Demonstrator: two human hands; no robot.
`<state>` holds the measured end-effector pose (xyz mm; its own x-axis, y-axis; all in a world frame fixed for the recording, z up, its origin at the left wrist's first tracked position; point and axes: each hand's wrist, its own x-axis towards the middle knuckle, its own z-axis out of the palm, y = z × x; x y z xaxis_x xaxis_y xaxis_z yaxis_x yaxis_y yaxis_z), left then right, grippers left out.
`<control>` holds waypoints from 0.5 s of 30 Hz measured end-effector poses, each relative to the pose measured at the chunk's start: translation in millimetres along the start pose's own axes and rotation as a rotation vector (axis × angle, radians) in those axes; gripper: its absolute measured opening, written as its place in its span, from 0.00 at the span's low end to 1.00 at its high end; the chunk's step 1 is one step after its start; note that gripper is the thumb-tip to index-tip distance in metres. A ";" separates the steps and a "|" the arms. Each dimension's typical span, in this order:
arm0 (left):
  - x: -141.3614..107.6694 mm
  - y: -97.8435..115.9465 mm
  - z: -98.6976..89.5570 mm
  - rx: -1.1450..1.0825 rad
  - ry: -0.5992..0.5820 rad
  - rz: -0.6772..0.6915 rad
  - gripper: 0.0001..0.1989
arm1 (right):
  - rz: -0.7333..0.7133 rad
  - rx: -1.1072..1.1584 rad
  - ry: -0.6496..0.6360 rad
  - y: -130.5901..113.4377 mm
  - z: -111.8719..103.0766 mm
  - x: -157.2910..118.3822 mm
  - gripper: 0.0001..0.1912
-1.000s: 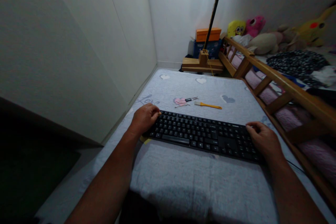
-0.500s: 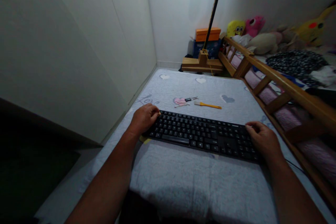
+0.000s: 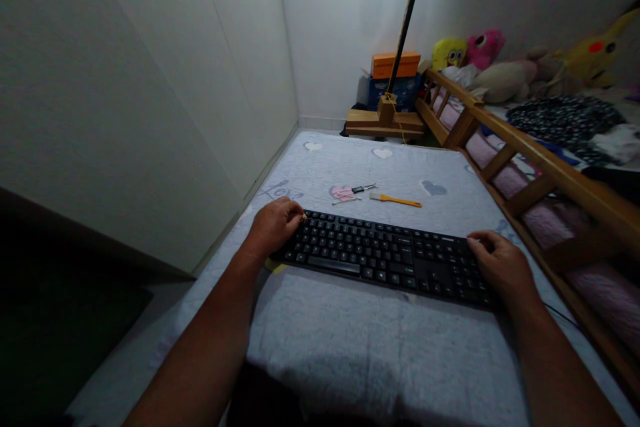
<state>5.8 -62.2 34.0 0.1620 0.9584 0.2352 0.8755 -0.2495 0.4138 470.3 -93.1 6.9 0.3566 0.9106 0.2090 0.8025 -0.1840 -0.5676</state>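
A black computer keyboard lies across the bed with its keys facing up. Its left end is gripped by my left hand, thumb and fingers closed around the edge. At the opposite end, my right hand is closed on the right edge near the number keys. Under the keyboard's left front corner a bit of something yellow peeks out, mostly hidden. Beyond the keyboard lie a brush with a yellow handle, a thin tool with a dark grip and metal tip, and a slim pale stick.
The bed has a pale sheet with heart prints. A wooden rail runs along the right, with plush toys beyond it. White cabinet doors rise on the left. A wooden stand with a dark pole is at the far end.
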 end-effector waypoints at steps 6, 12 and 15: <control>0.3 -1.0 0.1 -0.015 -0.003 0.007 0.06 | -0.032 0.005 0.012 6.9 2.7 2.1 0.18; 0.1 -2.7 0.3 -0.020 0.009 0.038 0.06 | -0.023 -0.001 0.007 8.3 3.5 3.0 0.18; -0.1 -2.7 0.5 -0.023 0.007 0.036 0.05 | -0.011 0.004 -0.005 6.7 2.5 2.6 0.18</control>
<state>3.7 -61.5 32.4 0.1900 0.9477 0.2563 0.8585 -0.2870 0.4250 475.4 -91.0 1.6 0.3449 0.9146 0.2113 0.8044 -0.1720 -0.5686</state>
